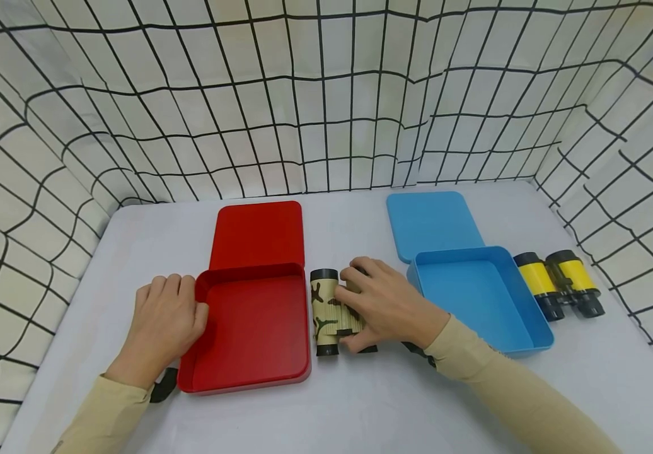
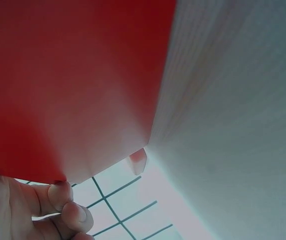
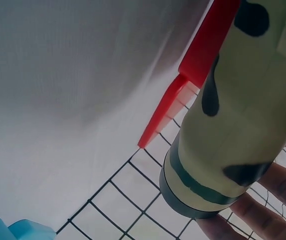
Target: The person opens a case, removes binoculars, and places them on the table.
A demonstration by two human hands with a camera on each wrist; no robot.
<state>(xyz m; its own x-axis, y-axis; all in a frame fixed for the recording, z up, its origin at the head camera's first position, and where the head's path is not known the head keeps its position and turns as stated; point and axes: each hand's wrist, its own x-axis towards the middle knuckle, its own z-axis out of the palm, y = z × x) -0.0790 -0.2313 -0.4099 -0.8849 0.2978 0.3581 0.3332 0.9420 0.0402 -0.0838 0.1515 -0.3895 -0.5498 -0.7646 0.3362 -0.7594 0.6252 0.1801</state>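
On the white table stands an open red box (image 1: 253, 328), its inner floor bare. My left hand (image 1: 163, 321) grips the box's left wall, fingers curled at the rim; the left wrist view shows fingertips (image 2: 75, 216) against the red wall (image 2: 72, 90). Right of the box lie camouflage binoculars (image 1: 324, 309), one black-ended barrel in plain sight. Around their other barrel, partly hidden, curl the fingers of my right hand (image 1: 394, 302), with the thumb near the close end. Fingers (image 3: 258, 215) also show behind the patterned barrel (image 3: 248, 105) in the right wrist view.
A flat red lid (image 1: 258, 233) adjoins the red box's far side. To the right stands an open blue box (image 1: 474, 296), with a blue lid (image 1: 434, 221) behind it. Yellow and black binoculars (image 1: 537, 277) lie beyond its right wall. A black-grid white backdrop (image 1: 332, 101) surrounds the table.
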